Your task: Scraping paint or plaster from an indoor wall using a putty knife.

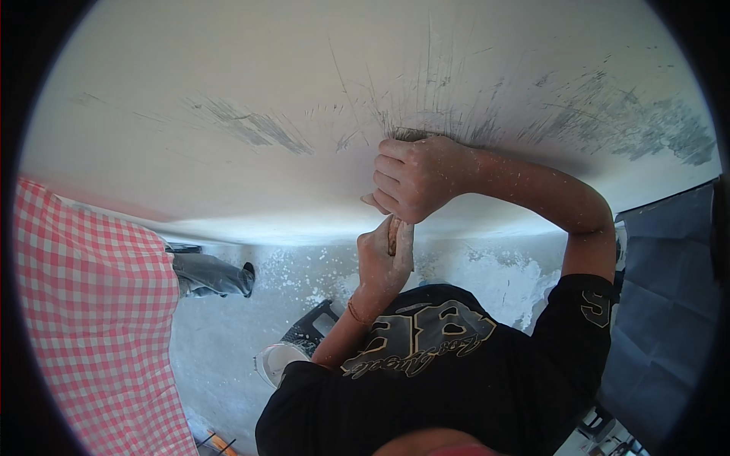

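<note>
A pale wall [239, 51] with dark grey scratched patches rises before me. My right hand [422, 176] is closed in a fist close against it, around a hand tool that looks like a scraper. Past the knuckles, a dark edge [413, 134] of this tool meets the wall; the rest of its head is hidden. Just below, my left hand [383, 251] grips the tool's wooden handle [393, 235], with the thumb along it. Both hands carry whitish dust.
A pink-and-white checked cloth [102, 285] hangs at left, a dark grey sheet [667, 296] at right. Near my left arm are a white bucket [262, 365] and a black plastic object [308, 328]. What looks like a trouser leg [208, 273] shows beyond the cloth. White splatter marks the floor [222, 342].
</note>
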`<state>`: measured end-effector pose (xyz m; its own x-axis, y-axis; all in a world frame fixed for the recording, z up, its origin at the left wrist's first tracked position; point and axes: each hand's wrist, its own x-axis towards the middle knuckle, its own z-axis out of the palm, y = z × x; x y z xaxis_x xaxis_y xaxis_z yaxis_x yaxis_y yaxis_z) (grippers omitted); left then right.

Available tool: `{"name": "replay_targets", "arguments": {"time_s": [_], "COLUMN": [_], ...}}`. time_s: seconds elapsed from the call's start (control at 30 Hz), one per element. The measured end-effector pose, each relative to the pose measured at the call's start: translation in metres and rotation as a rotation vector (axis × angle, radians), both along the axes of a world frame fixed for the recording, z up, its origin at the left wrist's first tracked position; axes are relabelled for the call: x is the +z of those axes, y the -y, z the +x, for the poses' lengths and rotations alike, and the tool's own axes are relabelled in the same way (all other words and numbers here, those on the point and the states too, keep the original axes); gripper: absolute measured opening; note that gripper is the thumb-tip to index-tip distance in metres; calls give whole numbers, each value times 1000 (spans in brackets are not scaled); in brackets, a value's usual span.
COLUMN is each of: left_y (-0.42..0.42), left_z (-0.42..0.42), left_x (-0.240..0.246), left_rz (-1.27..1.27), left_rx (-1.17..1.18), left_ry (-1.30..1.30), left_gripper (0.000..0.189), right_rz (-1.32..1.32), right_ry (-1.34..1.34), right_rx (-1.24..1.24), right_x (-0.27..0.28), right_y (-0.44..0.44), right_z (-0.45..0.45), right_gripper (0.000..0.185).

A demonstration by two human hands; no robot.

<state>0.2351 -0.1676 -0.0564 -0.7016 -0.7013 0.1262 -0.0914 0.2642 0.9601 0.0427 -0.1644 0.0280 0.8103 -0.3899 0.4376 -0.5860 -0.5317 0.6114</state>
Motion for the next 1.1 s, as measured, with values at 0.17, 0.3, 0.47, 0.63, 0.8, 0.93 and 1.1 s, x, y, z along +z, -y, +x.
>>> {"name": "replay_targets", "arguments": {"time_s": [0.17, 0.3, 0.47, 0.63, 0.8, 0.93, 1.1], "left_y": [15, 30, 37, 39, 46, 41, 15], "left_z": [4, 11, 11, 12, 10, 12, 11], "left_x": [2, 10, 33, 53, 87, 78, 36], "left_rz": [-59, -135, -272, -366, -458, -493, -165], "left_rx": [-13, -34, -54, -56, -73, -69, -13], "left_ry": [39, 63, 125, 155, 245, 189, 120], "left_gripper": [27, 24, 20, 21, 25, 23, 25], "right_rz": [-34, -90, -150, -281, -356, -376, -187], "right_ry": [-6, 19, 46, 122, 172, 196, 137], "right_rx": [-13, -48, -77, -90, -156, -131, -22], "right_x": [-2, -2, 2, 9, 11, 14, 5], "right_y": [7, 9, 9, 5, 2, 2, 2], "right_z": [4, 6, 6, 3, 4, 6, 6], "right_gripper": [39, 41, 42, 43, 42, 41, 38]}}
